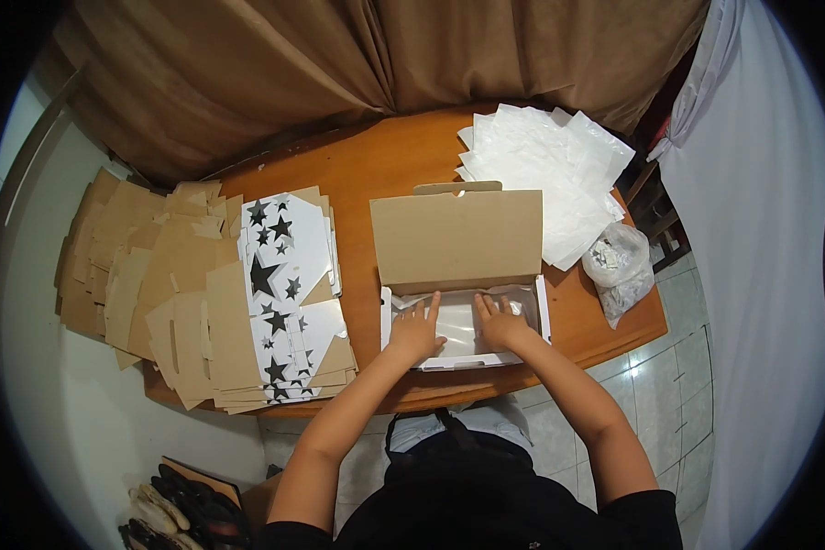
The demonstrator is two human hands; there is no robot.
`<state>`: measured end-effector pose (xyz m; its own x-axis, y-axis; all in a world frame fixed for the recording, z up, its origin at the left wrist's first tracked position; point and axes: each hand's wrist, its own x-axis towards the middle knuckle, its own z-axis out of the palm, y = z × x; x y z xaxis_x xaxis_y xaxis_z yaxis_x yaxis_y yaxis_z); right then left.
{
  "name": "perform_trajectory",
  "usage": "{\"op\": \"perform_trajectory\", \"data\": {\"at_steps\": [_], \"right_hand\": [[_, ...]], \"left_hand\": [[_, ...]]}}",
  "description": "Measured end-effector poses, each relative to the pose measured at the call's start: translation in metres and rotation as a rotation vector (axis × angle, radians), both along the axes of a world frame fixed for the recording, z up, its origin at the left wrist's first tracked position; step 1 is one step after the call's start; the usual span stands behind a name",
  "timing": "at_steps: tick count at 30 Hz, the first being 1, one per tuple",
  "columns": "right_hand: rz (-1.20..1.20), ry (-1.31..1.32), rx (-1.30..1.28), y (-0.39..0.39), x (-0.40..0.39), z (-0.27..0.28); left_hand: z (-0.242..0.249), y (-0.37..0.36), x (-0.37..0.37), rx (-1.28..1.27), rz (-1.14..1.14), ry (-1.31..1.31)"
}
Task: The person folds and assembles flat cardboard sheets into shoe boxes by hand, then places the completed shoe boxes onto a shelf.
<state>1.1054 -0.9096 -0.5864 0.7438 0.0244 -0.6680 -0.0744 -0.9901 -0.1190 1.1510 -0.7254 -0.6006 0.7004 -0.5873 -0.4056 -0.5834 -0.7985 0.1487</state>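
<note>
In front of me on the wooden table stands a cardboard box [458,236], white outside and brown inside, its lid raised and tilted back. A shiny clear plastic sheet or bag with pale paper around it [458,323] lines the inside. Within the left half of the box, my left hand [417,332] lies flat on this lining, fingers spread. My right hand [501,325] presses on the right half in the same way, fingers apart. Neither hand grips anything. What lies beneath the lining cannot be made out.
Flattened cardboard boxes [170,275] lie piled at the left, several printed with black stars [275,275]. White paper sheets [550,174] are fanned out at the back right. By the right edge sits a clear plastic bag [619,266] of small items. Shoes [188,509] stand at lower left.
</note>
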Motion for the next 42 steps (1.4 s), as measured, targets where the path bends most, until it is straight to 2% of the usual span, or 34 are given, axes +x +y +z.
{"op": "perform_trajectory", "data": {"at_steps": [2,5,9,12,15,16,19,20,23,26,29,34,38,40,42], "right_hand": [[-0.025,0.008,0.056,-0.011,-0.003,-0.01],[-0.118,-0.022,0.001,-0.022,-0.003,-0.018],[-0.051,0.0,0.034,-0.021,-0.002,-0.006],[0.021,-0.267,0.16,-0.021,-0.013,-0.004],[-0.029,-0.461,0.486,-0.027,-0.022,0.024],[-0.062,-0.697,0.524,-0.03,-0.027,0.031],[-0.195,-0.95,0.627,-0.061,-0.029,0.051],[-0.32,-1.046,0.656,-0.076,-0.029,0.047],[-0.621,-1.074,0.744,-0.139,-0.026,0.033],[-0.441,-1.203,0.397,-0.219,-0.022,-0.007],[-0.314,-1.155,0.146,-0.266,-0.022,-0.017],[-0.142,-0.804,0.076,-0.304,-0.018,-0.022],[-0.18,-0.769,0.222,-0.314,-0.017,-0.005],[-0.214,-0.8,0.35,-0.314,-0.017,0.012],[-0.395,-0.728,0.607,-0.304,-0.016,0.041]], "left_hand": [[0.003,0.004,0.002,0.104,0.055,0.029],[0.006,0.005,0.006,0.166,0.175,0.095],[0.01,-0.002,0.009,0.157,0.107,0.177],[0.017,-0.008,-0.002,-0.018,0.018,0.033],[0.03,-0.025,-0.019,-0.392,-0.025,0.011],[0.037,-0.033,-0.028,-0.482,-0.038,-0.02],[0.03,-0.063,-0.052,-0.67,-0.08,-0.052],[0.03,-0.074,-0.059,-0.692,-0.084,-0.118],[0.033,-0.109,-0.081,-0.721,-0.042,-0.257],[0.028,-0.149,-0.092,-0.689,0.121,-0.231],[0.033,-0.179,-0.089,-0.672,0.249,-0.076],[0.028,-0.217,-0.095,-0.718,0.261,-0.066],[0.03,-0.243,-0.102,-0.809,0.344,0.017],[0.039,-0.248,-0.106,-0.798,0.369,-0.034],[0.042,-0.247,-0.109,-0.792,0.406,-0.114]]}}
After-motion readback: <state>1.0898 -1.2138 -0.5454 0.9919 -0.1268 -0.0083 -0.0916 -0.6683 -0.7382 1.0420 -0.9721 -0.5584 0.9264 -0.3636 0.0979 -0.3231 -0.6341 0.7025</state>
